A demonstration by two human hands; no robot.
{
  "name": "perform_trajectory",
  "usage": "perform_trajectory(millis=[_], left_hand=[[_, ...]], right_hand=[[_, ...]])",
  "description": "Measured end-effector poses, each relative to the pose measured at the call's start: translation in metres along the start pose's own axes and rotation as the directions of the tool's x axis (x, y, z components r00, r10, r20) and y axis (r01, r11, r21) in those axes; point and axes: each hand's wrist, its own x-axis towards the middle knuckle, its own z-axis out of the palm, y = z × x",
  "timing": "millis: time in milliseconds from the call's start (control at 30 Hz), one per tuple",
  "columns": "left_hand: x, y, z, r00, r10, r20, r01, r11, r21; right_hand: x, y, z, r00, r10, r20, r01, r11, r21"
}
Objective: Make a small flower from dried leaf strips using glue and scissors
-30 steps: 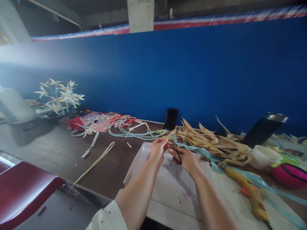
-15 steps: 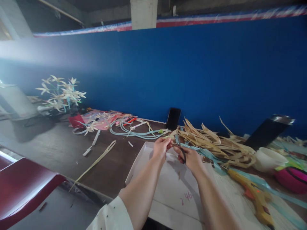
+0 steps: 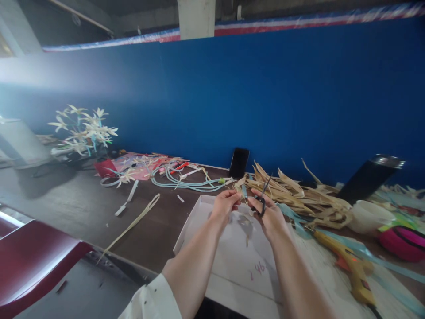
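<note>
My left hand (image 3: pixel 226 204) pinches a small piece of pale dried corn husk (image 3: pixel 239 189) between thumb and fingers. Close beside it, my right hand (image 3: pixel 269 215) is closed around dark-handled scissors (image 3: pixel 260 204), whose blades point up and away from me. Both hands are above a shallow white box lid (image 3: pixel 232 261) with pink handwriting on it. A heap of dried husks (image 3: pixel 285 190) lies just beyond my right hand. Which fingers sit in the scissor loops is hard to make out.
A yellow glue gun (image 3: pixel 348 266), a white bowl (image 3: pixel 372 217) and a black flask (image 3: pixel 370 179) are on the right. A phone (image 3: pixel 239 163) leans on the blue partition (image 3: pixel 282 97). Coiled pale-blue cords (image 3: pixel 179 181) and husk flowers (image 3: pixel 88 128) lie leftward.
The scissors have swung from pointing towards the left hand to pointing upward, and my right hand has drawn slightly away. The left hand keeps its husk piece.
</note>
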Motion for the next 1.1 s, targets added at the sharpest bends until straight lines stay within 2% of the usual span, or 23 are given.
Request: perform_trajectory(millis=[333, 500, 667, 800, 1100], left_hand=[[-0.0068, 0.0003, 0.0014, 0.995, -0.043, 0.086, 0.032, 0.991, 0.129], [-0.0025, -0.0046, -0.0009, 0.997, 0.012, 0.073, -0.026, 0.983, 0.184], [-0.0034, -0.0082, -0.0030, 0.985, 0.093, 0.148, -0.138, 0.930, 0.339], [-0.0070, -0.0067, -0.0029, 0.981, 0.080, 0.176, -0.150, 0.891, 0.428], [-0.0111, -0.0015, -0.0023, 0.972, 0.036, 0.234, -0.150, 0.861, 0.487]], right_hand=[[0.0011, 0.0029, -0.0002, 0.998, -0.012, 0.066, 0.014, 1.000, -0.027], [-0.0002, 0.0009, 0.0021, 1.000, -0.014, 0.021, 0.015, 0.999, -0.035], [0.0013, 0.0002, 0.0009, 0.997, -0.075, 0.004, 0.075, 0.997, 0.007], [0.0026, 0.0011, -0.0016, 0.994, -0.109, 0.009, 0.110, 0.993, -0.039], [0.0024, -0.0011, -0.0016, 0.988, -0.142, -0.058, 0.136, 0.986, -0.100]])
